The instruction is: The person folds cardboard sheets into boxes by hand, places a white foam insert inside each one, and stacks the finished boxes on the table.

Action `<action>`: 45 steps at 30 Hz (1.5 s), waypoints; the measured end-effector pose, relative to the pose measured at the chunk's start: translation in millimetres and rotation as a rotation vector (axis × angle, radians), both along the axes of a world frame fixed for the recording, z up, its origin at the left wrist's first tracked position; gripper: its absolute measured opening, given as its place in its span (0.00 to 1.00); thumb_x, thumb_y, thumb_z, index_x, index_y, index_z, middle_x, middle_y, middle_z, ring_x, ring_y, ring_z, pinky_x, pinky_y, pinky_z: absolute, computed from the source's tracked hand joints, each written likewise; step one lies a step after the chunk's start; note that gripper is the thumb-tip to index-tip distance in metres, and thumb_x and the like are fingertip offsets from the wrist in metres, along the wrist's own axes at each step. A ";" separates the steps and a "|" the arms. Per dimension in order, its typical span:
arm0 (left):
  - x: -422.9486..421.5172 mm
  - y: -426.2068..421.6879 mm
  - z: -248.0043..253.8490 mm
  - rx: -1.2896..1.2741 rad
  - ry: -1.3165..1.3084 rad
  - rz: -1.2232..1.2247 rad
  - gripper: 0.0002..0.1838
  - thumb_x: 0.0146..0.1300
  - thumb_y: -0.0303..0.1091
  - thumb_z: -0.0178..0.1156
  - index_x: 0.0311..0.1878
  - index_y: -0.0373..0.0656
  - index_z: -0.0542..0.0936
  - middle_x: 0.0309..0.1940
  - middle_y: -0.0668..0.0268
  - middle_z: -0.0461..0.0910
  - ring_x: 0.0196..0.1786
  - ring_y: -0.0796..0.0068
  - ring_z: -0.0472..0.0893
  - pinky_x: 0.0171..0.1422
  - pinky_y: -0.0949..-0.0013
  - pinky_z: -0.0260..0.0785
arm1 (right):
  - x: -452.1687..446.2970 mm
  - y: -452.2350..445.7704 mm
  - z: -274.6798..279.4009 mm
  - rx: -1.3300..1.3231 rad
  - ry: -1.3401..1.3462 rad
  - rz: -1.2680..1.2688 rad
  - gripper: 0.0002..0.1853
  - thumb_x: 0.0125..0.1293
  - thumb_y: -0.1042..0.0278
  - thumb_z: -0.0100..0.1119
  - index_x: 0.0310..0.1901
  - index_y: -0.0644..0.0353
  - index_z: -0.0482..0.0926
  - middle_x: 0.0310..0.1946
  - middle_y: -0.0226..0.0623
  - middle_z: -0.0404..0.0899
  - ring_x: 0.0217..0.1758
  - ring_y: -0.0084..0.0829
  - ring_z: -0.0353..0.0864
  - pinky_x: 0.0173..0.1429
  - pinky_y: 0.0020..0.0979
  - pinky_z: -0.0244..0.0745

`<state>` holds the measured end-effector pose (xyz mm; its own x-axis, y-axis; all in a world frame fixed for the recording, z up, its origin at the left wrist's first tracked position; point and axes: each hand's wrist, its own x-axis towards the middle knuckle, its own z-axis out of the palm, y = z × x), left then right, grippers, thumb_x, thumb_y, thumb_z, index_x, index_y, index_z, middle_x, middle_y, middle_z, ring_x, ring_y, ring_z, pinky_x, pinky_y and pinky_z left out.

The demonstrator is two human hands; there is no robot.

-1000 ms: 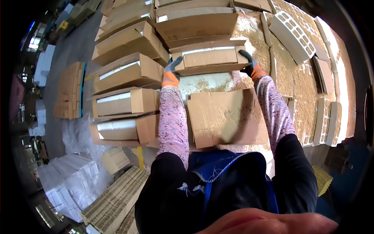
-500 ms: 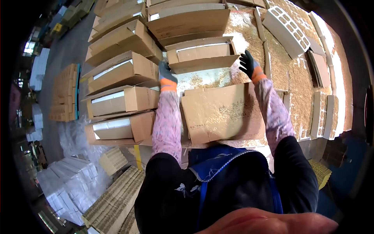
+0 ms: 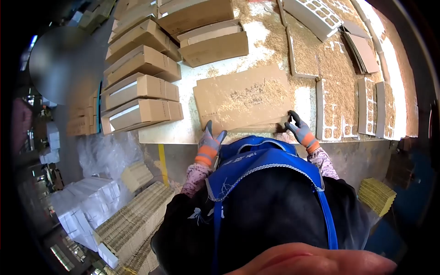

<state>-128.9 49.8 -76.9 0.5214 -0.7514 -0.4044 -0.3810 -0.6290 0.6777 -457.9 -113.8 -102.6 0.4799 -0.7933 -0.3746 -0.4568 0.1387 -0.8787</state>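
A flat brown cardboard piece (image 3: pixel 243 98), dusted with crumbs, lies on top of more flat cardboard on the white table (image 3: pixel 160 133). My left hand (image 3: pixel 211 143), in a grey and orange glove, is by its lower left corner with thumb and fingers apart. At its lower right corner is my right hand (image 3: pixel 301 130), gloved too, its fingers spread and nothing seen between them. An open narrow box (image 3: pixel 213 43) with a light insert stands beyond the cardboard. Several similar boxes (image 3: pixel 151 87) are lined up at the left.
White blocks with square holes (image 3: pixel 316 18) and crumb-covered blocks (image 3: pixel 341 105) occupy the table's right side. Folded cardboard (image 3: pixel 362 48) leans at the upper right. Plastic-wrapped white stacks (image 3: pixel 85 208) and yellowish stacked sheets (image 3: pixel 137 220) are on the floor at lower left.
Both hands have come back from the narrow box towards my body, beside the flat cardboard's near corners. The cardboard sits slightly turned, and the view has shifted.
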 end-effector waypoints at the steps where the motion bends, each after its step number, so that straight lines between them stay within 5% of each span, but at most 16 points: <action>1: -1.6 -7.0 7.7 -0.052 0.070 -0.001 0.41 0.56 0.46 0.65 0.67 0.36 0.58 0.63 0.48 0.63 0.66 0.56 0.64 0.68 0.63 0.56 | -2.8 -5.8 0.4 -0.063 0.084 0.001 0.33 0.60 0.55 0.60 0.63 0.61 0.64 0.57 0.47 0.72 0.58 0.40 0.72 0.63 0.31 0.64; 2: -3.8 -9.8 12.6 -0.100 0.144 -0.001 0.43 0.54 0.48 0.66 0.67 0.37 0.58 0.62 0.46 0.65 0.65 0.53 0.65 0.68 0.64 0.56 | -5.8 -8.7 1.2 -0.121 0.172 0.003 0.33 0.60 0.53 0.60 0.63 0.61 0.64 0.57 0.48 0.72 0.60 0.44 0.71 0.64 0.34 0.63; 4: -6.6 -18.6 11.0 0.256 -0.620 0.033 0.46 0.50 0.51 0.68 0.67 0.36 0.58 0.62 0.45 0.65 0.65 0.53 0.64 0.68 0.64 0.56 | -4.6 -22.0 8.8 -0.315 0.267 0.068 0.34 0.59 0.52 0.59 0.64 0.59 0.63 0.61 0.49 0.67 0.63 0.47 0.67 0.65 0.36 0.62; 6: 24.2 -4.6 -59.7 0.128 -0.538 0.117 0.48 0.49 0.49 0.70 0.67 0.35 0.58 0.58 0.48 0.69 0.61 0.61 0.70 0.64 0.68 0.61 | -0.2 -23.7 15.5 -0.311 0.298 0.080 0.35 0.59 0.54 0.59 0.66 0.56 0.59 0.61 0.50 0.67 0.63 0.48 0.67 0.65 0.37 0.62; 8: 24.2 -1.2 -58.9 -0.094 0.193 0.249 0.47 0.49 0.46 0.70 0.66 0.32 0.57 0.58 0.50 0.70 0.60 0.62 0.71 0.64 0.67 0.62 | 1.7 -22.3 -10.6 -0.181 0.100 0.159 0.36 0.59 0.53 0.58 0.67 0.54 0.57 0.62 0.55 0.64 0.63 0.51 0.66 0.66 0.38 0.61; 13: 5.9 -1.6 -3.9 -0.131 -0.020 0.170 0.45 0.49 0.46 0.69 0.65 0.34 0.60 0.57 0.47 0.71 0.60 0.55 0.71 0.63 0.64 0.62 | 8.5 -9.6 2.3 -0.269 0.311 0.181 0.34 0.57 0.48 0.58 0.62 0.54 0.64 0.63 0.60 0.60 0.64 0.55 0.64 0.65 0.39 0.62; 16: 3.3 -1.5 61.3 0.032 -0.339 -0.045 0.39 0.49 0.51 0.68 0.61 0.40 0.69 0.57 0.49 0.71 0.58 0.52 0.71 0.61 0.63 0.64 | -4.6 -16.8 47.5 -0.346 0.190 0.055 0.26 0.58 0.57 0.60 0.57 0.57 0.71 0.55 0.50 0.72 0.55 0.44 0.75 0.58 0.36 0.69; 21: 23.6 -19.8 132.7 -0.218 -0.604 -0.109 0.22 0.53 0.50 0.66 0.44 0.43 0.82 0.42 0.55 0.80 0.47 0.56 0.77 0.52 0.62 0.69 | -6.9 -46.0 132.1 -0.284 -0.465 -0.272 0.08 0.58 0.74 0.60 0.37 0.68 0.82 0.30 0.36 0.82 0.35 0.23 0.78 0.42 0.24 0.73; 26: 38.4 -42.3 113.0 -0.284 -0.105 -0.048 0.15 0.59 0.39 0.63 0.43 0.38 0.82 0.37 0.60 0.84 0.40 0.72 0.82 0.47 0.70 0.71 | 20.9 -63.2 70.5 -0.457 -0.466 -0.530 0.12 0.65 0.71 0.53 0.46 0.67 0.78 0.40 0.38 0.77 0.47 0.27 0.74 0.51 0.26 0.67; 28: 41.3 -43.2 117.3 -0.307 -0.134 -0.092 0.23 0.59 0.52 0.59 0.39 0.38 0.83 0.35 0.57 0.83 0.38 0.61 0.82 0.46 0.64 0.71 | 23.9 -46.3 85.4 -0.838 -0.101 -0.243 0.12 0.67 0.73 0.46 0.46 0.68 0.77 0.46 0.40 0.76 0.52 0.32 0.72 0.58 0.30 0.66; 29: 43.7 -46.0 121.2 -0.313 -0.142 -0.072 0.23 0.59 0.52 0.59 0.39 0.38 0.83 0.35 0.57 0.83 0.38 0.61 0.82 0.46 0.64 0.71 | 27.4 -46.2 87.1 -0.769 -0.257 -0.224 0.13 0.69 0.72 0.43 0.47 0.67 0.77 0.46 0.40 0.76 0.53 0.33 0.72 0.61 0.29 0.64; 35: 15.9 -67.4 165.8 0.174 -0.874 -0.468 0.27 0.66 0.54 0.40 0.33 0.44 0.84 0.31 0.55 0.82 0.40 0.55 0.81 0.45 0.58 0.72 | 29.7 -52.6 110.9 -0.320 -0.610 -0.071 0.22 0.63 0.68 0.46 0.58 0.66 0.68 0.53 0.42 0.73 0.58 0.33 0.69 0.65 0.31 0.58; 39: 9.2 -86.7 126.4 0.258 -0.878 -0.972 0.27 0.66 0.53 0.42 0.32 0.43 0.84 0.33 0.55 0.83 0.41 0.55 0.81 0.47 0.58 0.72 | 53.0 -47.3 99.0 -0.392 -0.562 -0.009 0.44 0.49 0.78 0.63 0.69 0.59 0.53 0.63 0.43 0.62 0.66 0.35 0.60 0.69 0.32 0.52; 42: 11.9 -82.2 129.2 0.287 -0.753 -0.931 0.29 0.62 0.58 0.46 0.41 0.40 0.82 0.39 0.53 0.82 0.44 0.57 0.81 0.49 0.59 0.71 | 62.8 -45.7 115.9 -0.708 -0.452 -0.061 0.47 0.45 0.72 0.68 0.68 0.57 0.55 0.65 0.45 0.60 0.68 0.40 0.58 0.70 0.37 0.52; 44: 12.9 -62.1 155.6 0.130 -0.311 -0.883 0.39 0.56 0.66 0.51 0.56 0.38 0.74 0.46 0.50 0.79 0.48 0.55 0.79 0.52 0.60 0.70 | 56.5 -44.4 134.9 -0.919 -0.348 -0.107 0.47 0.44 0.67 0.71 0.68 0.56 0.57 0.65 0.45 0.60 0.69 0.43 0.57 0.71 0.40 0.51; 45: 1.0 -55.2 167.9 0.204 -0.475 -0.992 0.45 0.52 0.70 0.51 0.60 0.38 0.69 0.51 0.50 0.76 0.54 0.52 0.75 0.57 0.59 0.66 | 51.5 -42.7 144.6 -1.111 -0.053 0.079 0.45 0.44 0.63 0.71 0.66 0.56 0.60 0.66 0.44 0.60 0.70 0.45 0.56 0.71 0.44 0.51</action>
<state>-127.9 -5.4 91.0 -0.1382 -0.8624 -0.4870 -0.9684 0.0146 0.2489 -406.4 -156.5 42.0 0.5381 -0.6416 0.5467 -0.3878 -0.7643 -0.5153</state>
